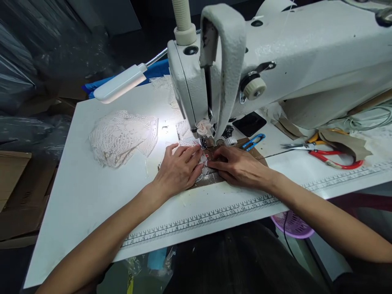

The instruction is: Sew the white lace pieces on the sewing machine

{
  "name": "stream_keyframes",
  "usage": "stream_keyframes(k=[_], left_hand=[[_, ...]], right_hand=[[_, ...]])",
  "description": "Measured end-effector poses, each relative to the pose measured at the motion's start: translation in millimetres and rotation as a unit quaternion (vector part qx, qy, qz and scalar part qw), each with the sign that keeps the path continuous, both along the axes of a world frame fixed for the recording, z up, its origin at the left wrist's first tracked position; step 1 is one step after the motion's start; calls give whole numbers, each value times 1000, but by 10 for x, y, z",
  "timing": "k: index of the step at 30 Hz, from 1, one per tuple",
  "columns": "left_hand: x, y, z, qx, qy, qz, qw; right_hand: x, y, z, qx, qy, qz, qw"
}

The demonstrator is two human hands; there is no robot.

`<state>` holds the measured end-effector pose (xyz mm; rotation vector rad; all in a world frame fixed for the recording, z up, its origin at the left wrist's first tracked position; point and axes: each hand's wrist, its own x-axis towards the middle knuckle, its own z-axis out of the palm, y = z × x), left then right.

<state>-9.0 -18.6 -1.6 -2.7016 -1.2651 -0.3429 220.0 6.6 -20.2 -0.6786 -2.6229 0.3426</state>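
Note:
Under the head of a white sewing machine (186,81), a piece of white lace (188,141) lies at the needle area. My left hand (179,168) rests on this lace with its fingers spread and pressing flat. From the right, my right hand (237,166) reaches in with bent fingers, thumb and forefinger close together at a small white piece (205,166) by the presser foot. The fingertips of both hands nearly meet there. A pale fabric rose (203,127) sits on the machine just above. To the left lies a bunched pile of white lace (122,136).
A lit lamp (121,83) shines from the left. Right of the needle are blue thread snips (253,141), a black phone (249,123), red-handled scissors (335,159) and brown paper pieces (346,143). A printed ruler (199,222) runs along the front edge. A pink basket (292,224) stands below.

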Motion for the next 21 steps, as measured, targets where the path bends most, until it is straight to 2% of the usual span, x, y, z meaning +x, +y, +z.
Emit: stream_keyframes(k=[9,21], left_hand=[[-35,86,-44,-11,-41,-6,999],[-48,147,-37,-38,-42,-12,998]], right_hand=[[-48,-26,17,-2,6,-37,999],[-81,-8,-1,26,-13,-56,998]])
